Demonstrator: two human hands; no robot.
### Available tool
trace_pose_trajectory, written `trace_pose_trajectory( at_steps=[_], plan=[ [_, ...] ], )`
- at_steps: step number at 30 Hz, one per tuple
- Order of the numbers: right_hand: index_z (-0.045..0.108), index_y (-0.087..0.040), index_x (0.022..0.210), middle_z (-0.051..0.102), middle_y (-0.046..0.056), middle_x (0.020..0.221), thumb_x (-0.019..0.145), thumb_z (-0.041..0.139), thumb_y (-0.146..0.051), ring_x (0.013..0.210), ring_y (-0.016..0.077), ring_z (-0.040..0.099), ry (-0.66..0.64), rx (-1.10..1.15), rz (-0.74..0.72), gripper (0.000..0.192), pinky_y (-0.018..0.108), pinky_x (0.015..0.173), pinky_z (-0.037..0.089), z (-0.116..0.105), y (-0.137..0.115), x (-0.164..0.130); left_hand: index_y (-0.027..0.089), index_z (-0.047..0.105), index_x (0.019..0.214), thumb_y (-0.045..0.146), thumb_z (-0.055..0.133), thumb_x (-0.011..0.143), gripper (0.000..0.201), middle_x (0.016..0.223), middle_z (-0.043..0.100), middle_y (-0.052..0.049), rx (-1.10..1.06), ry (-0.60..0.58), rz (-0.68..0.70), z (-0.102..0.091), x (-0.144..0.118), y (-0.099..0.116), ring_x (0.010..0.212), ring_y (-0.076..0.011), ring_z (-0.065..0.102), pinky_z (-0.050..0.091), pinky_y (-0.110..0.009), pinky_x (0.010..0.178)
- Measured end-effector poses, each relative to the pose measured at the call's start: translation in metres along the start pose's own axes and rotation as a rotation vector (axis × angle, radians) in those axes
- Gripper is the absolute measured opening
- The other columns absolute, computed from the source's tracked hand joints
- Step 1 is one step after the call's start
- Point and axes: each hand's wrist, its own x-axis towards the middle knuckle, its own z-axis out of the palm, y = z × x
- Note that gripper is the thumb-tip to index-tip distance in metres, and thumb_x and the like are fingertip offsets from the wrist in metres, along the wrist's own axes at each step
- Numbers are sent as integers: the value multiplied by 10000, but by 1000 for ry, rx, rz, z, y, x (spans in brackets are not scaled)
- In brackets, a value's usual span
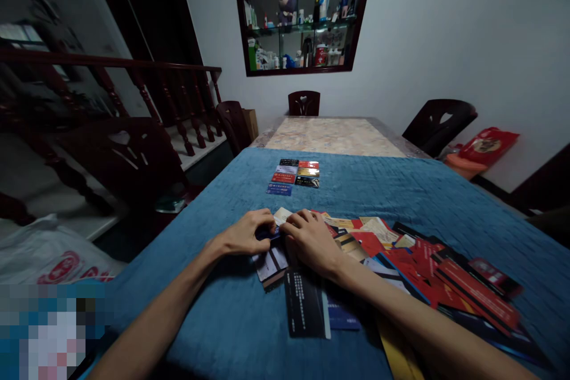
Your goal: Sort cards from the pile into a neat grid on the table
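Blue cloth (222, 196) half-covers the table (329, 135) facing a wall niche (241, 24), left fingers (262, 215) pinching a card (276, 236), right fingers (297, 221) curled, hold unclear.

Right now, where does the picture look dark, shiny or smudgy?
Head view: dim around the wooden railing, smudgy toward the left edge; head view: shine on the gold card; head view: blocky squares hide the bottom-left corner; head view: left hand looks clearer.

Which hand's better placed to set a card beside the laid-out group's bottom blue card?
Left hand, probably: it pinches a dark card, with the blue card just beyond; the right hand lies over loose cards.
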Motion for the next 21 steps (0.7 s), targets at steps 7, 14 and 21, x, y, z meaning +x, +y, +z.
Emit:
trace_pose_trajectory(
  at_steps=[7,14,21],
  plan=[
    [692,-218,962,718,56,971,989,489,-249,970,206,533,98,65,42,207,336,793,331,0,10,3,160,627,797,171,519,765,113,798,660,-17,-81,85,-22,-5,0,-2,761,-147,600,473,-276,750],
    [685,-240,1035,726,47,981,975,456,-176,947,204,556,117,147,125,246,330,810,353,2,18,4,174,675,829,205,522,819,157,830,708,-23,-70,162,-73,-6,1,-8,769,-153,637,503,-273,744],
    [561,-215,1258,704,72,1031,920,479,-131,973,225,567,113,226,206,358,333,840,375,3,17,5,154,694,908,169,518,837,190,897,723,-38,42,229,-53,0,3,-18,824,-164,652,510,-281,785]
  ],
)
